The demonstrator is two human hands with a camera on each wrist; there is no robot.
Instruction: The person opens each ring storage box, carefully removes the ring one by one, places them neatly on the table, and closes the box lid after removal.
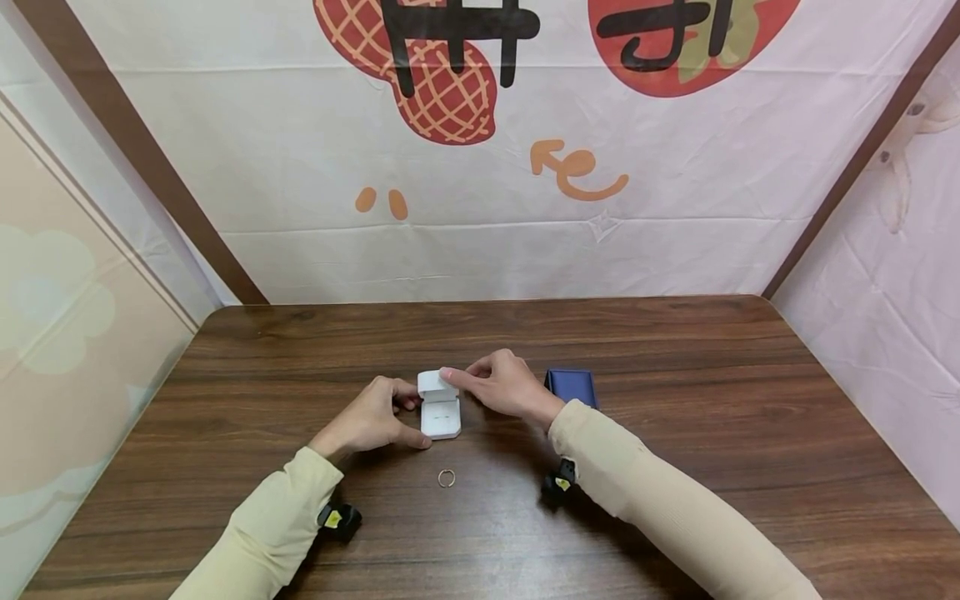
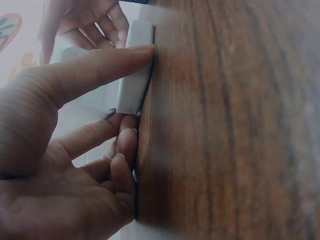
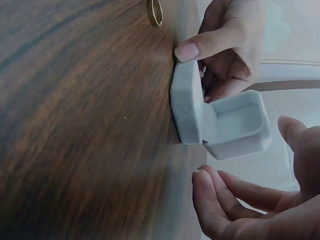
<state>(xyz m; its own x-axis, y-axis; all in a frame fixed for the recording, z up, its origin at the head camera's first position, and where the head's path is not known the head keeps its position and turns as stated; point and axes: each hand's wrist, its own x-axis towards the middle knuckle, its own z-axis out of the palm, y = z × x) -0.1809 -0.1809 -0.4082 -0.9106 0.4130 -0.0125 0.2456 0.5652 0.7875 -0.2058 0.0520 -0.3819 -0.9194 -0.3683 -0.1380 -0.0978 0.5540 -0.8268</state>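
Observation:
A small white ring box [image 1: 440, 423] stands on the table with its lid [image 1: 432, 383] raised and its padded slot showing. My left hand [image 1: 375, 417] holds the base from the left, thumb at the front corner and fingers curled at the back side. Beside the raised lid, on its right, is my right hand [image 1: 504, 386]. In the right wrist view, thumb and fingers of the right hand [image 3: 265, 195] are spread apart, with a gap to the lid. A thin gold-coloured ring [image 1: 447, 486] lies on the wood in front of the box.
Behind my right wrist lies a dark blue case [image 1: 572, 387], partly covered by the sleeve. The brown wooden table [image 1: 300, 350] reaches back to a printed white cloth wall [image 1: 480, 258].

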